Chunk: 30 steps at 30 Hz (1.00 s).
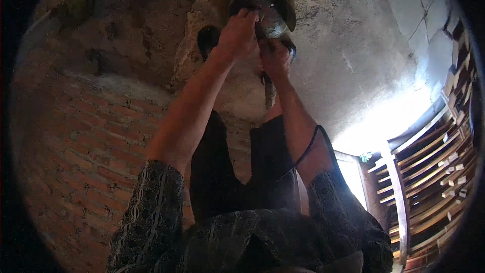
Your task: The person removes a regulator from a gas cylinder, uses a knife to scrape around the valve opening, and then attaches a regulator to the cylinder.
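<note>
My left hand [241, 33] reaches forward to the near left of a round dark dish-like thing [289, 6], fingers curled at its edge. Beside it, slightly nearer me, my right hand [275, 58] is closed just below a pale, shiny lump [273, 26] at the dish's near side. What either hand grips is hidden by the fingers and the dim light. Below the right hand hangs a narrow brownish rod-like piece [270, 95]; I cannot tell whether that hand holds it. A dark cord [309, 147] loops across my right forearm.
A dark shoe [207, 39] shows left of my hands, above my dark-clad legs [217, 167]. Rough grey concrete floor [343, 65] spreads to the right. A brick surface [91, 151] lies at left. Stacked wooden slats [429, 172] and a pale post [398, 197] stand at right.
</note>
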Tool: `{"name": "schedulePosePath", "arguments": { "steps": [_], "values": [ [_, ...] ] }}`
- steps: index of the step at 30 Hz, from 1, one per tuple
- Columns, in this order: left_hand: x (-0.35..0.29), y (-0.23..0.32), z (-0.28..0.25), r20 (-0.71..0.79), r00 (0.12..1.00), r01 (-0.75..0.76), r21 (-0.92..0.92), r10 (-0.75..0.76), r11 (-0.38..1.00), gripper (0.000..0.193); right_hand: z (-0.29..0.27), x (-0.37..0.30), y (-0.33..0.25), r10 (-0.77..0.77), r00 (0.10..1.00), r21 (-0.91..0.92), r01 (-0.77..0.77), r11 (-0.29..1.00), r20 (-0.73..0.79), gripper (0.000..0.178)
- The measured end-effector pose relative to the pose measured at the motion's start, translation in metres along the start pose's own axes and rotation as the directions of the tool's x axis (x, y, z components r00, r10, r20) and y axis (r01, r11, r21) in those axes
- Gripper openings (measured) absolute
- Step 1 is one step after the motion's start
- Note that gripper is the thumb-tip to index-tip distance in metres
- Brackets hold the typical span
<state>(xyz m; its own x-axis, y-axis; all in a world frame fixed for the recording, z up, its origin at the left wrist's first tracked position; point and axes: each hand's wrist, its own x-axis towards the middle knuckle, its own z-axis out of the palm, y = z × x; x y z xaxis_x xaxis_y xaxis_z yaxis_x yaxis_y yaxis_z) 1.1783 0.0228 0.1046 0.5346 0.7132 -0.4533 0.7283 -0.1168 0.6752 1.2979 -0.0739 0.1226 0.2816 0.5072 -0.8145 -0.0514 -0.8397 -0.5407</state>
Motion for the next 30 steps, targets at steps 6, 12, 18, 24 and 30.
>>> {"name": "schedulePosePath", "arguments": {
  "steps": [6,12,18,24,30],
  "values": [
    [-0.004,-0.011,0.000,0.048,0.998,0.049,-0.053,-0.046,0.997,0.046,-0.005,0.002,0.007,-0.303,0.952,-0.311,0.277,0.909,-0.039,0.031],
    [-0.010,-0.013,-0.003,-0.023,0.998,0.048,-0.162,-0.053,0.986,0.058,-0.024,-0.017,-0.059,0.124,0.908,0.272,-0.247,0.930,0.401,0.028],
    [0.000,-0.001,-0.001,-0.025,0.998,0.060,-0.112,-0.063,0.992,0.056,-0.024,0.052,0.025,-0.041,0.935,-0.016,0.049,0.999,0.352,0.023],
    [0.000,-0.013,0.002,-0.022,0.994,-0.103,0.007,0.103,0.995,0.051,-0.023,0.070,0.025,0.043,0.937,-0.099,-0.009,0.995,0.346,0.024],
    [0.014,-0.010,0.005,0.037,0.993,-0.116,0.183,0.111,0.976,0.042,-0.040,0.081,0.001,0.159,0.891,-0.190,-0.084,0.978,0.425,0.025]
  ]
}}
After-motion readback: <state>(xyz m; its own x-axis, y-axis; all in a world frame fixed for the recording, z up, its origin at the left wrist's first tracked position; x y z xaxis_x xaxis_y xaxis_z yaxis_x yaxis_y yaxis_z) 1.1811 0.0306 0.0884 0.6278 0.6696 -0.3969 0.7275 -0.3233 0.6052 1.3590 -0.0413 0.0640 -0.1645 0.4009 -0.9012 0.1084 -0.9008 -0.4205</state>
